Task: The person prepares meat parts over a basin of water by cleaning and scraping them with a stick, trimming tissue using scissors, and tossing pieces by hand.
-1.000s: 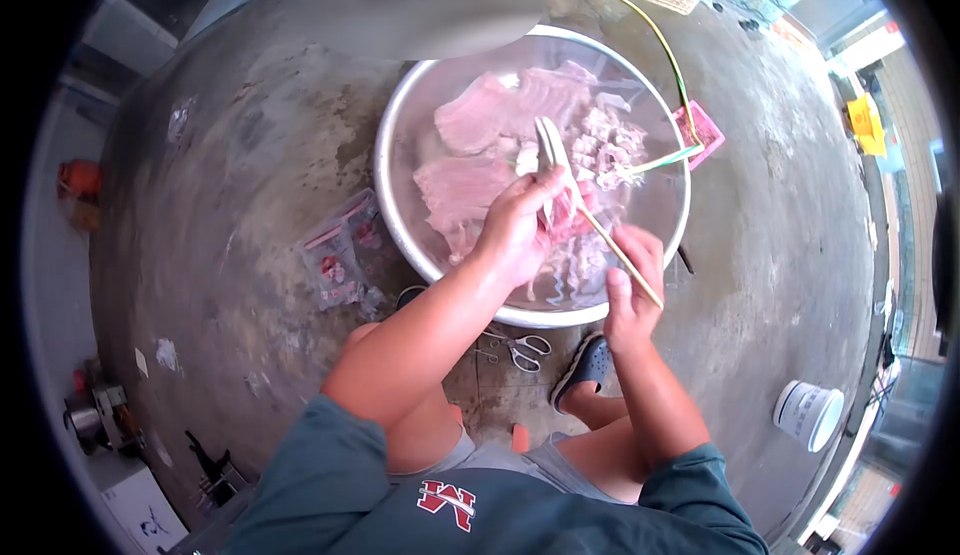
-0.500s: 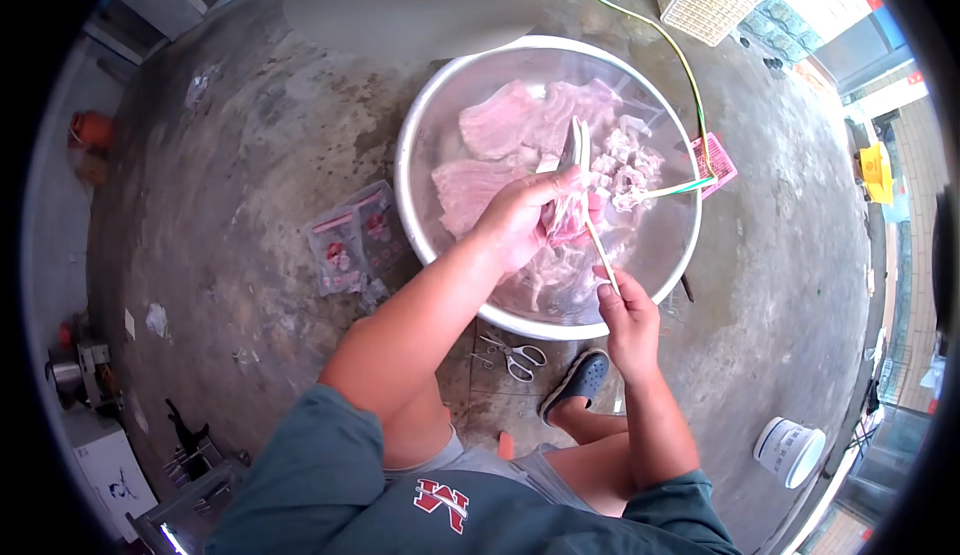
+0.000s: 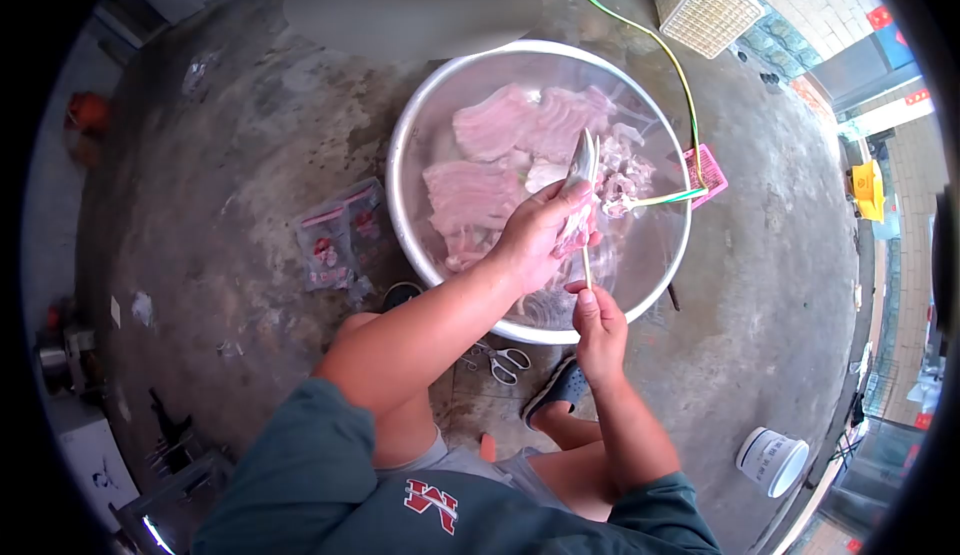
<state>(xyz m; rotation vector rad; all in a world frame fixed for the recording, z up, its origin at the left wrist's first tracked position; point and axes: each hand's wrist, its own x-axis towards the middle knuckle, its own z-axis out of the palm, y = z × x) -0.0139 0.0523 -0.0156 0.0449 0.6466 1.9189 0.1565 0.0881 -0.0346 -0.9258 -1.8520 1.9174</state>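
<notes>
My left hand is closed around a pale, glossy piece of meat, whose narrow end points up and away from me. Below it, my right hand pinches a thin pale stick. The stick's upper end meets the lower part of the meat; whether it goes inside is hidden by my left fingers. Both hands are over the near side of a wide metal basin. Inside lie broad, ridged pink slabs of meat on the left and a heap of smaller pale pieces on the right.
A green-and-yellow hose reaches over the basin's right rim, by a pink plastic basket. Scissors lie near my feet. Plastic bags sit left of the basin. A white bucket stands at right, a wicker basket behind.
My right hand has moved up and left, closer to my left hand, with less of the stick showing. The stick is now nearly upright. The view has shifted slightly.
</notes>
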